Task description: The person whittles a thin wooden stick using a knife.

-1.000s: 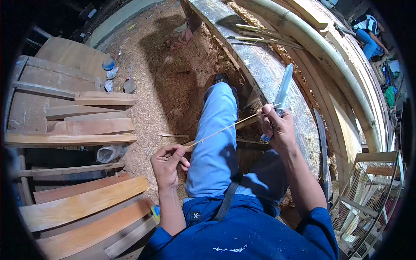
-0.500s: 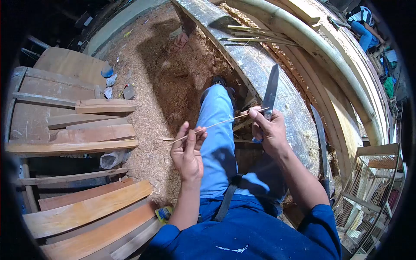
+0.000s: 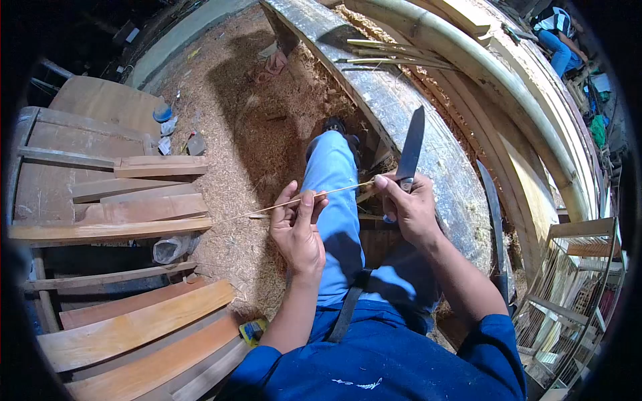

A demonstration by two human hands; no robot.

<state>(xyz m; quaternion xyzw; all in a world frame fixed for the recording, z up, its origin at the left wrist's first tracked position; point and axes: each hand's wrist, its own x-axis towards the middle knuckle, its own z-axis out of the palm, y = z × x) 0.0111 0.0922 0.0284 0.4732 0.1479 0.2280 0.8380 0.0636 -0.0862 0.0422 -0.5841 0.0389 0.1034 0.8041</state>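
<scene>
A thin wooden stick [image 3: 342, 188] runs between my two hands, over my raised leg in light blue jeans. My left hand [image 3: 299, 227] pinches it between thumb and fingers, and its free end sticks out to the left. My right hand [image 3: 409, 206] grips a knife [image 3: 411, 144], whose broad dark blade points up and away from me. The thumb and forefinger of that hand also hold the stick's right end, close to the base of the blade. Most of the knife's handle is hidden in the palm.
A worn plank bench [image 3: 401, 100] curves along my right, with thin strips [image 3: 394, 55] and a bamboo pole [image 3: 481, 60] on it. A second long blade [image 3: 493, 214] lies at its near side. Boards [image 3: 140, 321] are stacked left. A person [image 3: 560, 40] crouches far right.
The stick has shifted leftward through my hands, so more of it sticks out beyond my left hand. My left hand has moved slightly right; the right hand and knife slightly left and down.
</scene>
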